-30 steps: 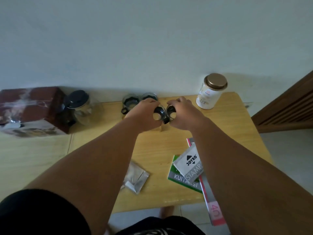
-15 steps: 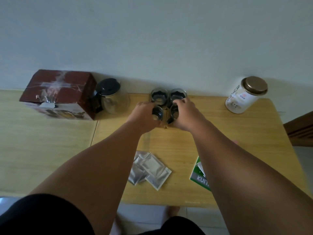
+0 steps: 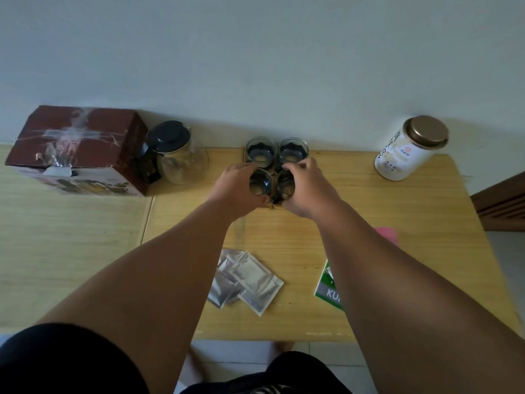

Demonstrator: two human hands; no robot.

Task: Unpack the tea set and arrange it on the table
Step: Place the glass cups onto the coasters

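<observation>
Two small glass cups with black holders, one on the left (image 3: 260, 150) and one on the right (image 3: 292, 150), stand side by side at the back of the wooden table (image 3: 412, 223). Just in front of them, my left hand (image 3: 235, 189) wraps a third cup (image 3: 260, 183) and my right hand (image 3: 308, 191) wraps another cup (image 3: 287, 184), both upright and close together on the table. A glass teapot (image 3: 177, 157) with a black lid stands left of the cups, against the dark red tea set box (image 3: 82, 152).
A white canister (image 3: 409, 149) with a bronze lid stands at the back right. Several silver sachets (image 3: 244, 281) lie near the front edge, with a green booklet (image 3: 328, 285) and a pink sheet (image 3: 386, 234) beside my right arm. A wall runs behind the table.
My view has swung left and down, bringing the box and teapot fully into sight. Both hands have lowered the two cups to the table in front of the back pair.
</observation>
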